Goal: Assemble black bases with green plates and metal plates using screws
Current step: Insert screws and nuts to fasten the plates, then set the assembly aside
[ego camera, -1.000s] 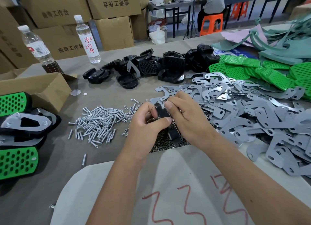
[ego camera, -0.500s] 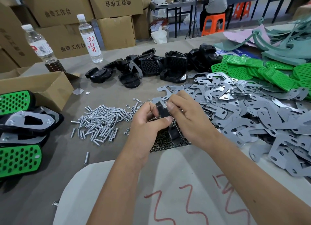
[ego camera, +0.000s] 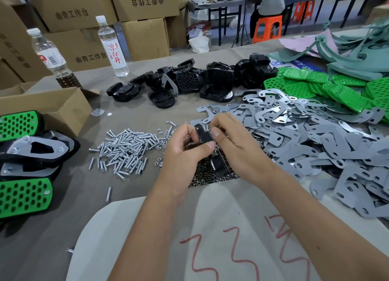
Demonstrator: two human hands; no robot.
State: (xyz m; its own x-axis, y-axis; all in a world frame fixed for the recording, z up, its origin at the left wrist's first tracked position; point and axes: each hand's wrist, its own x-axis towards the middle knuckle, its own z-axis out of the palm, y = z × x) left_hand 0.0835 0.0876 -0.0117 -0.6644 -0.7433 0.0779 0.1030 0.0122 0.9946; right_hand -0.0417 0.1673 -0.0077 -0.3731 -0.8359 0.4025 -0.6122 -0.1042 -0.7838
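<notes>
At the middle of the grey-covered desk (ego camera: 147, 116), above a patch of small dark metal nuts (ego camera: 210, 175), a small black plastic base (ego camera: 203, 136) is held up between both hands. The left hand (ego camera: 185, 152) is curled around the base, its thumb pressed on the lower front edge. The right hand (ego camera: 235, 142) is closed on the base from the other side, the thumb tip set against its upper edge; what the fingertips pinch there cannot be told.

Places are given from the held base. Just to its left a loose pile of silver machine screws (ego camera: 124, 152) is spread on the desk, with a few small nuts scattered at the near edge of the pile. To the right a broad heap of flat grey metal plates (ego camera: 315, 146) with slotted holes is seen, touching the patch of nuts. Behind the base a cluster of black moulded bases (ego camera: 189, 81) is piled, and farther right behind it a stack of perforated bright green plastic plates (ego camera: 336, 89) is laid. Far to the left, finished assemblies of green plate on black base (ego camera: 23, 194) are stacked beside an open brown cardboard box (ego camera: 52, 106). Two clear plastic bottles (ego camera: 111, 47) are stood behind the screws. In front of the base a pale sheet marked with red scribbles (ego camera: 221, 228) is spread under the forearms.
</notes>
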